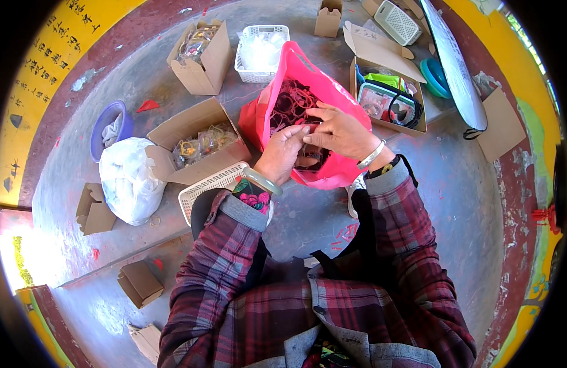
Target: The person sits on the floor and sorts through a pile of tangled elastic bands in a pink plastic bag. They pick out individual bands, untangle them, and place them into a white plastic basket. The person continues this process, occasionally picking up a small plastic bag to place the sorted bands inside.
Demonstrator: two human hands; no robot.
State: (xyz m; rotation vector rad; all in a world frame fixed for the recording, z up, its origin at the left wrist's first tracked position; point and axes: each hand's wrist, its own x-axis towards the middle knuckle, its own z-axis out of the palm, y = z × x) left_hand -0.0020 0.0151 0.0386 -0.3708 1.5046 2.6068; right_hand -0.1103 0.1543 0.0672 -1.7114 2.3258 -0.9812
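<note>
A bright pink bag (351,104) stands wide-mouthed in front of me, with a tangle of dark red cords (289,101) inside. Over its opening my left hand (282,153) is closed, thumb and fingers pinched together. Close against it, my right hand (345,134) also pinches, its thumb and fingertips meeting the left fingertips. Whatever lies between them is mostly hidden; a bit of something clear and shiny seems to show just below the fingers, too small to name. A pale bangle is on the left wrist and a silver one on the right.
Left of the bag sit a cardboard box (225,153) of small wrapped items, a white plastic bag (129,184) and a purple basin (125,110). Behind stand another filled box (213,64) and a white basket (262,75). At right are an open carton (415,126) and a tilted round tabletop (458,67).
</note>
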